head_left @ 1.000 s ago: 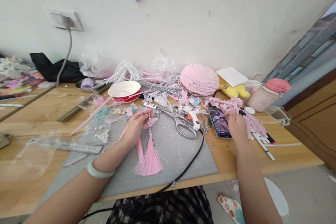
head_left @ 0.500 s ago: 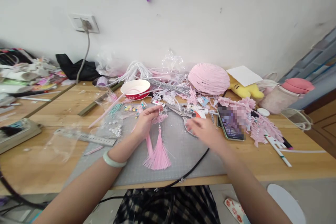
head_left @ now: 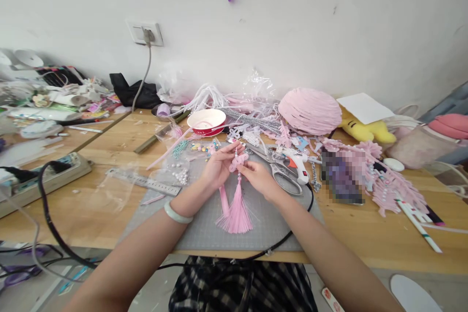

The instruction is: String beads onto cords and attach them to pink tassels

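Your left hand (head_left: pixel 218 168) pinches pink charm (head_left: pixel 239 161) near beads; right hand (head_left: pixel 260 179) pinches its right side. Tassel (head_left: pixel 237 214) dangles over grey mat (head_left: pixel 281 219). Likely light, floppy, easily tangled; hold charm's middle, not threads.

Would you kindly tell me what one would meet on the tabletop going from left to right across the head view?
Power strip, metal ruler, pink tassel, glue gun, yellow plush toy, pink lid.

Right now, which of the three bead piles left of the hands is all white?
The pile closest to you, by the end of the metal ruler. The teal pile and multicoloured pile lie farther back.
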Motion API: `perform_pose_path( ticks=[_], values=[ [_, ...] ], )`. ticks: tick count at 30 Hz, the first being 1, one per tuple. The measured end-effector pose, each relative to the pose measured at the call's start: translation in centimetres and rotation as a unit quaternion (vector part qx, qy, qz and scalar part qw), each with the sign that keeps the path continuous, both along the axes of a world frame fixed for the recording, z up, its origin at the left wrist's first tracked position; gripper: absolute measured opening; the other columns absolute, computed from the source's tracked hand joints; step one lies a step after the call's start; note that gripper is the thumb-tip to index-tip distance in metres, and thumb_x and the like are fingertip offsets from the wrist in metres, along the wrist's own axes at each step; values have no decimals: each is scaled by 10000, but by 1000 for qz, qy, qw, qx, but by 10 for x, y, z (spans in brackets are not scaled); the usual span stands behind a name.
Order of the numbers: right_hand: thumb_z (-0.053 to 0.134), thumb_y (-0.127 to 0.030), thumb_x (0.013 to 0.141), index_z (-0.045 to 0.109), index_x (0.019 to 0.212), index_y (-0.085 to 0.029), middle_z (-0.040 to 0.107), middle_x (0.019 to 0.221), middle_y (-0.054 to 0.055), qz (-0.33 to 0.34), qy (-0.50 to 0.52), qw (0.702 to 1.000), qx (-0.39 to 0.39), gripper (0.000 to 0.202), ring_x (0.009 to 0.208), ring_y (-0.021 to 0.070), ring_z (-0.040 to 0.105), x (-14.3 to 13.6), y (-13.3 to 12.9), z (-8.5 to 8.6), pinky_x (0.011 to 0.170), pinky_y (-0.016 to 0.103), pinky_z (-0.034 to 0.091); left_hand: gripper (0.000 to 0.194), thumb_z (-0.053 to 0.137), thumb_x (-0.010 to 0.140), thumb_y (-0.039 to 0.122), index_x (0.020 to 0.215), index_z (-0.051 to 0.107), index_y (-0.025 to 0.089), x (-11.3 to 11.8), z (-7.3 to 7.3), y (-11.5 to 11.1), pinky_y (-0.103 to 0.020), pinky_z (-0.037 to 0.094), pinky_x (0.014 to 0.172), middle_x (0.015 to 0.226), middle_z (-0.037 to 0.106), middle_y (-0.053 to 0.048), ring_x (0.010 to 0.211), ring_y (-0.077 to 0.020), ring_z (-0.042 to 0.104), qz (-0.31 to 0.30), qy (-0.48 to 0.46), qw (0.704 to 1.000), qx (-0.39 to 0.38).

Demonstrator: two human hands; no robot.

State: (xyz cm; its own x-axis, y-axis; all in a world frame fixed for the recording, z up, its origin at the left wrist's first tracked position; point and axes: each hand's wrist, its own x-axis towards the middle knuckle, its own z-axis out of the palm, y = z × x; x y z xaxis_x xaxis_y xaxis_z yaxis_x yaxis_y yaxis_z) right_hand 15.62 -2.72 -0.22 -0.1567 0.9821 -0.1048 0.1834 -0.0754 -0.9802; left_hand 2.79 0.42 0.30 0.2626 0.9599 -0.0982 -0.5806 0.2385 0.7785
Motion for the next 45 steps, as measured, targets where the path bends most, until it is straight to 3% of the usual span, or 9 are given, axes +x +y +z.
perform_pose_path(
  ticks=[4,7,12,27,40,45],
  values=[
    [587,-423,704,574,736,-183,604,698,7,-4,106,992,-61,242,670,141,549,-7,-3,-1,627,269,405,361,549,590,66,919,683,129,-1,1,1,-281,469,817,924,687,-80,991,-210,595,3,-2,1000,7],
    [614,-427,678,526,703,-187,526,578,-29,-12,173,980,-95,257,531,105,496,-10,-5,1,552,256,403,322,568,594,93,888,696,129,-4,2,3,-283,458,812,880,698,-73,941,-200,608,16,6,1000,25],
    [648,-372,641,472,667,-182,414,505,-81,-25,228,966,-119,260,394,34,272,-7,-7,6,402,192,225,258,645,577,95,820,711,155,-6,-1,7,-254,412,844,838,704,-33,874,-153,612,60,35,995,67],
    [622,-328,649,499,702,-169,467,475,-77,3,224,962,-158,208,359,17,250,-8,-8,6,389,183,145,212,705,597,205,806,715,171,-8,-6,11,-285,440,778,834,708,-37,790,-169,623,117,119,981,100],
    [618,-309,662,505,675,-168,469,483,-69,-3,228,961,-157,181,365,19,257,-7,-7,5,384,181,145,292,725,549,194,840,717,172,-7,-7,11,-300,441,779,873,707,-55,804,-184,615,120,144,977,104],
    [611,-316,673,509,691,-168,470,463,-72,-3,236,960,-150,180,364,26,289,-9,-7,2,383,177,212,330,717,548,164,877,712,168,-7,-6,9,-259,430,736,848,699,-39,766,-154,596,117,160,974,108]
  ],
)
